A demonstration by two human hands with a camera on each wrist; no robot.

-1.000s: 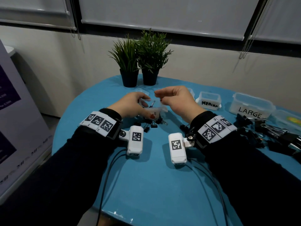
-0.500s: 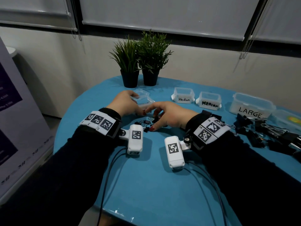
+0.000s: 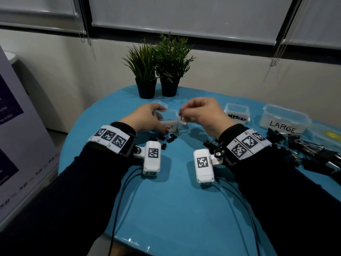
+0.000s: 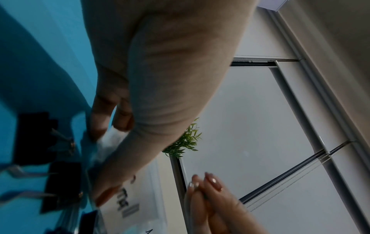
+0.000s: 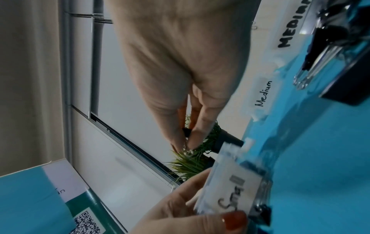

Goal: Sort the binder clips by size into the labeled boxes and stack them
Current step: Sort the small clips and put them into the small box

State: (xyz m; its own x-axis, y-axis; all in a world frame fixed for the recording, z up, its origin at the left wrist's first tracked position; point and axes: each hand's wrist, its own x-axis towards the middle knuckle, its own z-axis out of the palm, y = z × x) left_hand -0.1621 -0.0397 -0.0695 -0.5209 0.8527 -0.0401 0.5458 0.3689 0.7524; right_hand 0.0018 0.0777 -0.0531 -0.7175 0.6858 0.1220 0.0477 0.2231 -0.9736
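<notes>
Left hand (image 3: 145, 119): fingers and thumb wrapped round the small box (image 3: 168, 120), held tilted just above the table (image 3: 175, 209).
Right hand (image 3: 200, 112): just right of the box, fingertips pinching a small black binder clip (image 5: 187, 132) over its open top.
Loose small clips (image 3: 168, 138): on the table directly beneath the left hand.
Medium box (image 3: 237, 112): just beyond the right hand.
Large box (image 3: 285, 120): farther right.
Big clips (image 3: 311, 150): heaped right of the right wrist.
</notes>
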